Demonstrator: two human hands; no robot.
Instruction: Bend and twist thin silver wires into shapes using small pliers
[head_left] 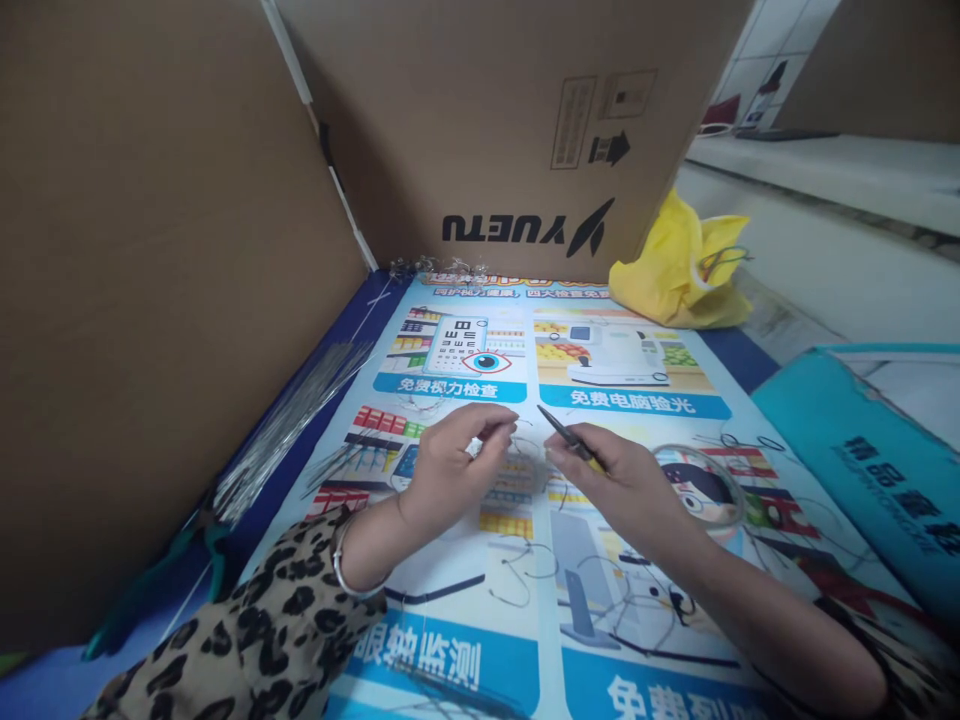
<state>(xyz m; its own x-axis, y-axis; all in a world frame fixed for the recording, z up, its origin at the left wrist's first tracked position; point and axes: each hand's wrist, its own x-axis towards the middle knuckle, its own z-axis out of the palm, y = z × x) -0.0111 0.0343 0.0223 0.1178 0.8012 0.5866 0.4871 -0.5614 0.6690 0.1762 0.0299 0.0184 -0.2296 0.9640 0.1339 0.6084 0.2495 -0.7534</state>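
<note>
My left hand (459, 450) is closed in a pinch above the printed sheet (442, 580); a thin wire seems to come out at its fingertips, faint and blurred. My right hand (619, 475) is wrapped round slim pliers (574, 438) with a dark pointed nose and a bit of yellow on the handle. Their tip points up and left, towards the left fingertips, with a small gap between. Thin dark wire pieces (517, 575), some bent into loops, lie scattered on the sheet below and around both hands.
Green-handled pliers (214, 545) and a bundle of silvery wires (289, 425) lie at the left. A clear round dish (739, 490) sits beside my right forearm. Cardboard (480, 130) walls the back and left. A yellow bag (679, 270) and a turquoise box (847, 430) stand right.
</note>
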